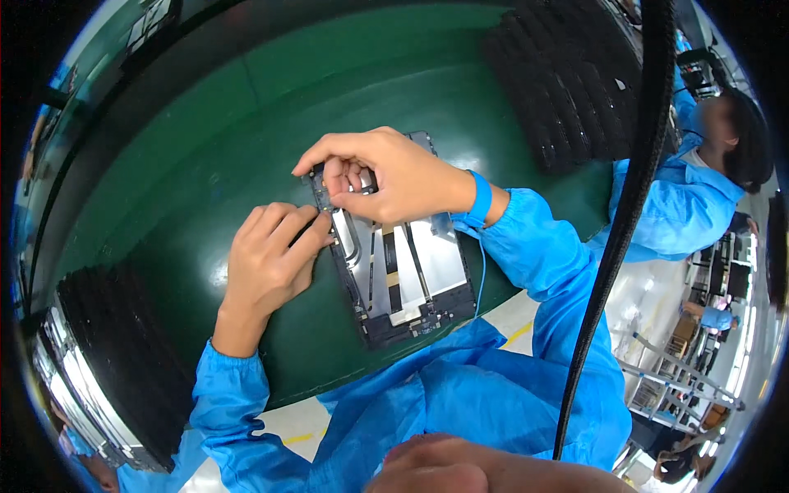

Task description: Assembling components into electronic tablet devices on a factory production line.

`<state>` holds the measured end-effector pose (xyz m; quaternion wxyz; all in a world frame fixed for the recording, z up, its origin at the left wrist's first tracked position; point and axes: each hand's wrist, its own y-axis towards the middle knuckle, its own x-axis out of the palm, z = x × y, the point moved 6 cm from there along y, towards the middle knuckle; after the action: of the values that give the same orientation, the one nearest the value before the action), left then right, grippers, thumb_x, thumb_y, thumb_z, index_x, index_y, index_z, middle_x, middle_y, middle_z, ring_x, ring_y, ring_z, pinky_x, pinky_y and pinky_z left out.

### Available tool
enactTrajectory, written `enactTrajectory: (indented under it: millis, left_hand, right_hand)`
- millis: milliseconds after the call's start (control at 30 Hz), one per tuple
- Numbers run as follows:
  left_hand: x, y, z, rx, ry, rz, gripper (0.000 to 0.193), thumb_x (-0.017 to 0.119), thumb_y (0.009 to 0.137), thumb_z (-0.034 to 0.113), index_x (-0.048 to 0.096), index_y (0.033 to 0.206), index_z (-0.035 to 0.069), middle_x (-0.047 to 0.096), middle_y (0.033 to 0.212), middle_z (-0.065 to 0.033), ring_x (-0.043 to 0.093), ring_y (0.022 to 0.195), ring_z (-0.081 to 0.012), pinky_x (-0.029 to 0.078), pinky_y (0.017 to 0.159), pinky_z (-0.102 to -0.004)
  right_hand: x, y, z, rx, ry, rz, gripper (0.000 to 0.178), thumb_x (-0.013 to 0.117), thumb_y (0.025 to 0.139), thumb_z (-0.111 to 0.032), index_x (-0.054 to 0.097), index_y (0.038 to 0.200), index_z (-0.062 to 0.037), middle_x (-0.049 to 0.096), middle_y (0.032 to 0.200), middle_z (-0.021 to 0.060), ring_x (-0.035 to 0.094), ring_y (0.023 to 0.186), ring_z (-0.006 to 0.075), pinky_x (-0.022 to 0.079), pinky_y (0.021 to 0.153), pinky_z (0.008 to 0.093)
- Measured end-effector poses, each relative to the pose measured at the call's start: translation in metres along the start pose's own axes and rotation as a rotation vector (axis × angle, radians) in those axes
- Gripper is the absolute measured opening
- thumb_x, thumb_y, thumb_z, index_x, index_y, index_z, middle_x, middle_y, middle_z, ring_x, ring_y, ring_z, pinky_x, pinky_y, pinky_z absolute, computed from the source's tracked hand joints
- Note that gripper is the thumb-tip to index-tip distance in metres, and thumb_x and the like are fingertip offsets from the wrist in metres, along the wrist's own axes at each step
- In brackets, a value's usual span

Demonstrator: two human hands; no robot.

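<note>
An opened tablet [436, 246] lies tilted on the green table in front of me, its silver inner plates, dark flat cables and small circuit boards bare. My left hand [275, 255] is at its upper left edge, fingers bent and pressed together on the rim; the thumb is mostly hidden. Over the tablet's upper end is my right hand [394, 177], with the index finger arched past the corner and the thumb low over the board. Its other fingers curl inward, and whatever they hold is too small or hidden to make out. A blue wrist strap [481, 201] with a thin cord circles my right wrist.
Rows of black padded stacks [563, 82] stand at the far right of the green table [246, 123]. Another dark stack with silver panels [107, 370] is at the near left. A black cable [616, 238] hangs down at right, near a co-worker in blue [678, 205].
</note>
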<state>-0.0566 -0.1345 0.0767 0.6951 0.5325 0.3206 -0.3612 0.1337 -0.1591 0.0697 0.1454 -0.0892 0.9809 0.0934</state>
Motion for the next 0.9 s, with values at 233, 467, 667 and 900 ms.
enactTrajectory:
  millis: [233, 467, 667, 900]
  left_hand:
    - [0.003, -0.001, 0.003, -0.072, -0.091, 0.054, 0.028, 0.084, 0.088, 0.006, 0.078, 0.114, -0.001, 0.076, 0.11, -0.0111, 0.071, 0.096, -0.0311, 0.056, 0.081, -0.0447]
    - [0.0, -0.004, 0.005, -0.115, -0.134, 0.04, 0.032, 0.082, 0.087, 0.007, 0.078, 0.118, -0.001, 0.075, 0.11, -0.0116, 0.071, 0.099, -0.0316, 0.056, 0.085, -0.0456]
    - [-0.001, -0.002, 0.005, -0.119, -0.142, 0.04, 0.037, 0.083, 0.085, 0.007, 0.078, 0.121, -0.001, 0.075, 0.11, -0.0121, 0.071, 0.099, -0.0317, 0.056, 0.087, -0.046]
    - [-0.007, 0.0, 0.003, -0.105, -0.151, 0.05, 0.038, 0.084, 0.084, 0.008, 0.079, 0.121, -0.002, 0.075, 0.11, -0.0126, 0.07, 0.097, -0.0319, 0.056, 0.085, -0.0458]
  right_hand:
    - [0.0, 0.011, -0.001, -0.024, -0.094, -0.049, 0.053, 0.074, 0.091, 0.004, 0.073, 0.143, -0.0043, 0.075, 0.087, 0.0035, 0.066, 0.071, 0.0123, 0.055, 0.068, 0.028]
    - [-0.004, 0.013, -0.005, -0.047, -0.094, -0.125, 0.047, 0.074, 0.093, 0.006, 0.071, 0.139, -0.0016, 0.074, 0.088, 0.0046, 0.069, 0.073, 0.0137, 0.057, 0.07, 0.0299]
    - [-0.005, 0.014, 0.001, 0.006, -0.068, -0.183, 0.034, 0.074, 0.094, 0.008, 0.069, 0.127, -0.0008, 0.071, 0.09, 0.0053, 0.068, 0.079, 0.0151, 0.056, 0.073, 0.0325]
    - [-0.004, 0.023, -0.001, 0.035, -0.08, -0.272, 0.033, 0.071, 0.093, 0.01, 0.066, 0.124, 0.0004, 0.068, 0.088, 0.0053, 0.066, 0.075, 0.0154, 0.053, 0.068, 0.034]
